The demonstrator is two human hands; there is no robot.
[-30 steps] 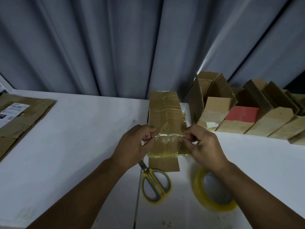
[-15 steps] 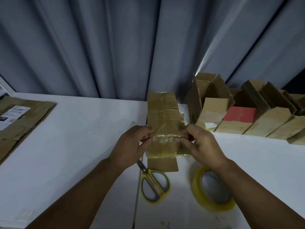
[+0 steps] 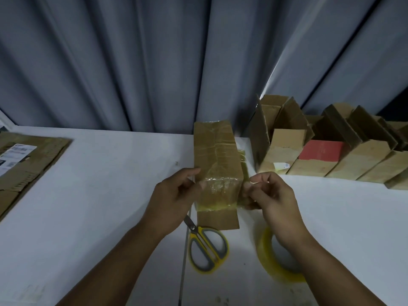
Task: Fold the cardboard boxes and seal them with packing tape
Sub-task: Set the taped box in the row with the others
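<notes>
A grey curtain [image 3: 132, 62] is hanging behind a white table [image 3: 99, 195]. Far to the left of the grip, flattened cardboard [image 3: 33, 164] with a label is lying on the table. The left hand [image 3: 174, 195] is pinching the left edge of the cardboard box [image 3: 215, 151], which is being held between both hands. A tape strip [image 3: 218, 193] is running across its front. The right hand [image 3: 271, 197] is pinching the tape at the box's right edge. Just below the grip, yellow scissors [image 3: 207, 248] and a tape roll [image 3: 267, 259] are lying. Right of the grip, folded boxes [image 3: 331, 155] are standing in a row.
</notes>
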